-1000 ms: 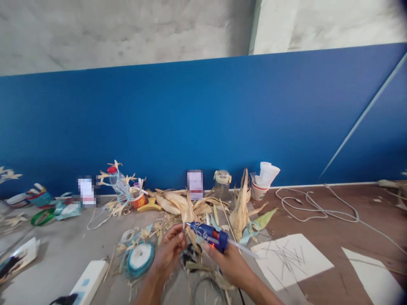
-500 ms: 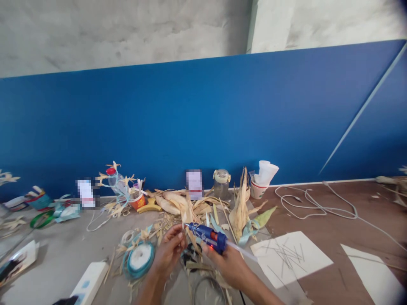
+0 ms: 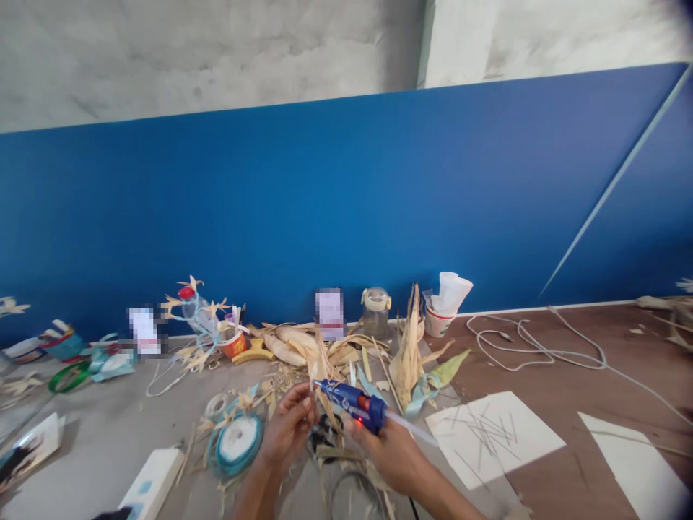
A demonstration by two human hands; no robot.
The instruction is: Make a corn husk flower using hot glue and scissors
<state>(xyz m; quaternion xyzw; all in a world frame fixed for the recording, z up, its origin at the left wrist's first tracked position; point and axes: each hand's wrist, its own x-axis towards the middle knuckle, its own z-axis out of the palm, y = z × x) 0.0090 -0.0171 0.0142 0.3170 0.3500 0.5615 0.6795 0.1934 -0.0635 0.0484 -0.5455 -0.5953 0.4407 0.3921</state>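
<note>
With the right hand [image 3: 388,449] gripping the glue gun [image 3: 351,401] and the curled left hand [image 3: 291,420] pinching a small piece [image 3: 312,388], the person is probably gluing, next needing steadiness.

perhaps husk [image 3: 312,388], partly hidden by left grip [image 3: 291,425]

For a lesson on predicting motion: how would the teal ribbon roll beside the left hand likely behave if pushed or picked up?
Pushed, the teal ribbon roll would probably slide rather than roll, since its round white centre faces upward. Stood on edge, its circular outline could let it roll. Pale husk pieces close beside it might get nudged along.
</note>
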